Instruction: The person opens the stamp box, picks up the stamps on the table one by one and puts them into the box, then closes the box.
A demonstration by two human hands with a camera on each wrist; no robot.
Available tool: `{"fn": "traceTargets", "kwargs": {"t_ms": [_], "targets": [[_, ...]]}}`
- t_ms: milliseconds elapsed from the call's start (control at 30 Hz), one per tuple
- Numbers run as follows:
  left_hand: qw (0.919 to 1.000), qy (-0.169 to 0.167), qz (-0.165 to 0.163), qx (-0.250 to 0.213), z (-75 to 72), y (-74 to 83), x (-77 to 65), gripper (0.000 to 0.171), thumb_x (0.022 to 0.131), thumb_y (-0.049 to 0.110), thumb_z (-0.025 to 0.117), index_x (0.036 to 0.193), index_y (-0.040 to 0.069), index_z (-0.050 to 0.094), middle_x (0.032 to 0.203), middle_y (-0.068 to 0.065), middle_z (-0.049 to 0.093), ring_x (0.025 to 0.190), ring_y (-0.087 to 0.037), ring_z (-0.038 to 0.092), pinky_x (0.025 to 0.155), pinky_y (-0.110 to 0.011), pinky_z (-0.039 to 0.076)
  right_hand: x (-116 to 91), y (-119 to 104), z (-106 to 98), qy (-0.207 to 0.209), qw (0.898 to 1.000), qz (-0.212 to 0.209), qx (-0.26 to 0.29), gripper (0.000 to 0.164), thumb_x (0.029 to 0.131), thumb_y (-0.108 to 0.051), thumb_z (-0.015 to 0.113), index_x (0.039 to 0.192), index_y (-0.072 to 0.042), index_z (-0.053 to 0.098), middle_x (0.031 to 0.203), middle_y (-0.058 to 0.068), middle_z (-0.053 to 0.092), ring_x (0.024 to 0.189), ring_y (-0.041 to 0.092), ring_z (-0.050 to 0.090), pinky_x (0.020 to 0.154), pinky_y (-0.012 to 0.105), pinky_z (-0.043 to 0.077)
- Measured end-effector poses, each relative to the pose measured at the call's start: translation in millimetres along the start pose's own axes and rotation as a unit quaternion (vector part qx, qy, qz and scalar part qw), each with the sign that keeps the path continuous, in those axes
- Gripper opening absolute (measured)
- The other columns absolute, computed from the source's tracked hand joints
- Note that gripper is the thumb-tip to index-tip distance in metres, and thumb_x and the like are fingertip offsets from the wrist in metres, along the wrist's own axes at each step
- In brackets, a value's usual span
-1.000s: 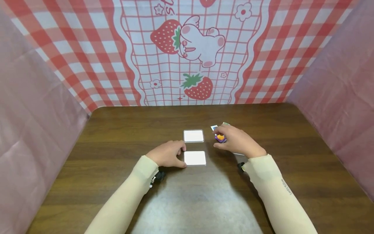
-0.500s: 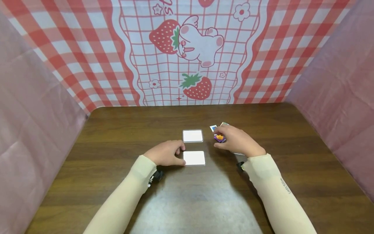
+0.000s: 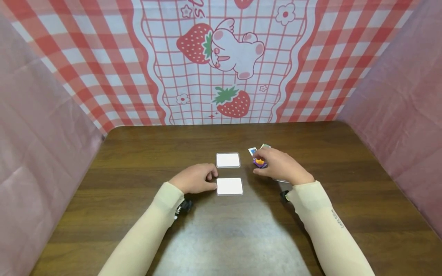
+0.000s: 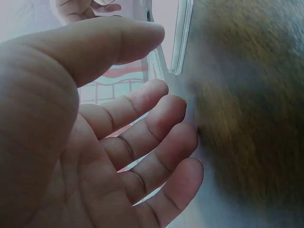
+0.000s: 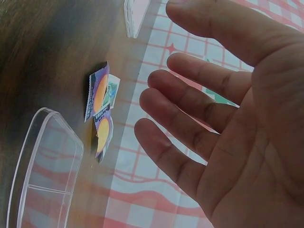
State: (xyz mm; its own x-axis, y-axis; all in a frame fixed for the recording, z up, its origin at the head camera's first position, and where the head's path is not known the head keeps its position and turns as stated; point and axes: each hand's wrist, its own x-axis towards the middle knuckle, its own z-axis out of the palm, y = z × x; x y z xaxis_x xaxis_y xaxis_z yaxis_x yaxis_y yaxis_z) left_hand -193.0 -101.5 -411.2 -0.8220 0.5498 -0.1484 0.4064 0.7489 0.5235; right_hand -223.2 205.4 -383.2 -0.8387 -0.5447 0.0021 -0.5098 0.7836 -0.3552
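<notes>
My left hand (image 3: 194, 178) is beside the left edge of a flat clear case with a white face (image 3: 230, 186), its thumb tip right at the edge. In the left wrist view its fingers are loosely bent and hold nothing. A second such case (image 3: 228, 160) lies just beyond. My right hand (image 3: 280, 165) hovers over small stamp-like pieces with serrated edges. One purple piece with an orange shape (image 3: 259, 163) shows beneath its fingers; the right wrist view shows this hand's fingers spread apart from the purple pieces (image 5: 97, 92).
Beyond the right hand lie a blue-and-white piece (image 3: 253, 151) and a greenish one (image 3: 266, 145). A clear plastic lid or tray (image 5: 52, 166) lies near the right hand, mostly hidden in the head view. A checked strawberry cloth (image 3: 231, 69) hangs behind the brown table (image 3: 155, 142).
My left hand has lifted slightly, its thumb moving up from the near case's lower left corner along its left edge. The right hand stays nearly still.
</notes>
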Motion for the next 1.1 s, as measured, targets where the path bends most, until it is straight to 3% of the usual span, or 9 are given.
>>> {"fn": "traceTargets", "kwargs": {"t_ms": [533, 1100], "targets": [[0.9999, 0.012, -0.003, -0.010, -1.6, -6.7, 1.0, 0.028, 0.096, 0.030, 0.074, 0.116, 0.014, 0.065, 0.099, 0.001, 0.061, 0.089, -0.015, 0.055, 0.086, -0.036, 0.048, -1.5, -0.3, -1.6, -0.008, 1.000, 0.006, 0.007, 0.042, 0.088, -0.027, 0.083, 0.121, -0.003, 0.070, 0.113, 0.011, 0.069, 0.100, 0.027, 0.065, 0.091, 0.047, 0.053], [0.9988, 0.047, -0.014, -0.004, -6.6, -8.1, 1.3, 0.027, 0.097, 0.029, 0.074, 0.117, 0.013, 0.066, 0.101, -0.002, 0.063, 0.092, -0.017, 0.057, 0.088, -0.039, 0.049, -1.4, 0.6, 1.4, -0.007, 1.000, 0.001, 0.003, 0.038, 0.089, -0.028, 0.083, 0.117, -0.006, 0.071, 0.114, 0.010, 0.069, 0.104, 0.026, 0.065, 0.092, 0.046, 0.052]]}}
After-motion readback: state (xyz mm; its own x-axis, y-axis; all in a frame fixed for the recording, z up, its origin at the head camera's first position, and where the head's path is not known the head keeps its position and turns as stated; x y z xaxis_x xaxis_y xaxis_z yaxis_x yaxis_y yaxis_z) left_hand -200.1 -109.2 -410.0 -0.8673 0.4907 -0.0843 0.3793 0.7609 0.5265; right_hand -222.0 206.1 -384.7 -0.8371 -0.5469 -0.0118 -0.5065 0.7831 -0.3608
